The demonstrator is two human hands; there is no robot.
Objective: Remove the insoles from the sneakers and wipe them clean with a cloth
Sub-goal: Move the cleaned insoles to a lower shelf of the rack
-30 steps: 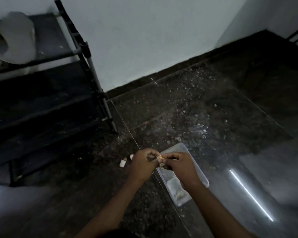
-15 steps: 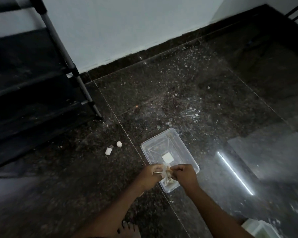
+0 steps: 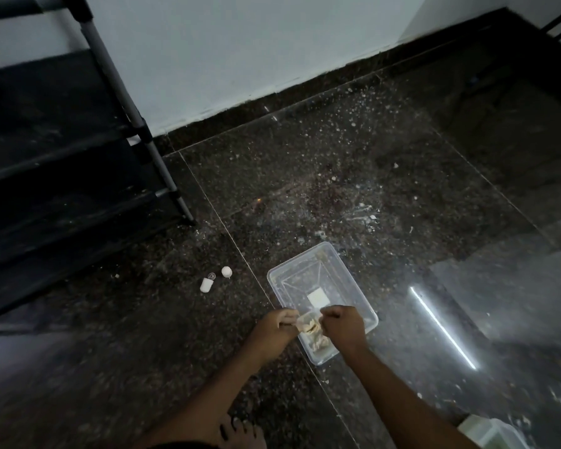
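Note:
My left hand (image 3: pixel 277 325) and my right hand (image 3: pixel 342 324) are both closed on a small crumpled beige cloth (image 3: pixel 309 324), stretched between them just above the near end of a clear plastic tub (image 3: pixel 347 280) on the floor. Inside the tub lie a small white square piece (image 3: pixel 318 298) and more crumpled beige material (image 3: pixel 318 345). No sneakers or insoles are in view.
A black shoe rack (image 3: pixel 62 163) with a grey leg stands at the left against the white wall. A small white bottle (image 3: pixel 206 284) and its cap (image 3: pixel 226 271) lie on the speckled dark floor. My bare foot (image 3: pixel 240 432) is at the bottom; a pale container (image 3: pixel 489 434) sits bottom right.
The view has tilted down, so the rack's upper shelf has left the frame. My hands dropped lower over the tub's near end and pulled the cloth slightly apart.

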